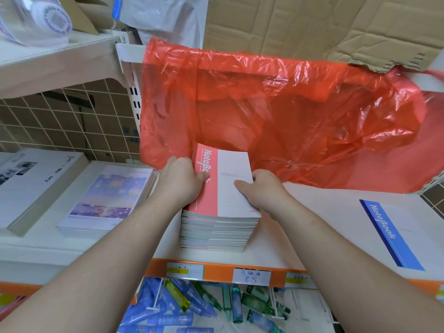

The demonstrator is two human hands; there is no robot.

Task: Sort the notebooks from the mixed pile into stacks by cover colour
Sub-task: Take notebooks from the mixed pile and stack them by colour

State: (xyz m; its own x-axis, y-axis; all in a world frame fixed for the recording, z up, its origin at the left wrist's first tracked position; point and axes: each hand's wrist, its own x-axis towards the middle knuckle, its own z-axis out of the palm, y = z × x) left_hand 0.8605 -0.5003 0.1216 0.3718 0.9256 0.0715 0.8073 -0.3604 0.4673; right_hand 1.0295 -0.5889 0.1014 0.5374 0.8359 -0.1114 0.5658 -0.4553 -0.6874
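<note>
Recording a tall mixed pile of paper notebooks (216,233) sitting at the centre of a white shelf board (324,212), near its orange front edge (218,272). Noting, topmost on that pile, a white paper notebook with a coral-pink spine band (225,186) printed "NoteBook", lying flat and roughly square to the pile.

Finding the left hand (180,181) gripping this top notebook at its 9 o'clock edge, thumb lying on the coral band, fingers curled down over the side. Finding the right hand (263,188) gripping the 3 o'clock edge, thumb pressing on the white cover, remaining fingers wrapped round the edge and out of sight. Not being able to tell whether either grip is taking in more than the one notebook.

Logging a single white notebook with a blue spine band (394,236) lying flat at 3 o'clock of the pile, well apart, on the same board. Logging a translucent red plastic bag (276,116) hanging at 12 o'clock, reaching down to the pile's far end. Noting at 9 o'clock a stack of pastel-illustrated notebooks (108,195), and beyond it a stack of grey-white books (36,183). Seeing at 6 o'clock, below the orange edge, blue and green packaged bottles (168,308) lying jumbled.
</note>
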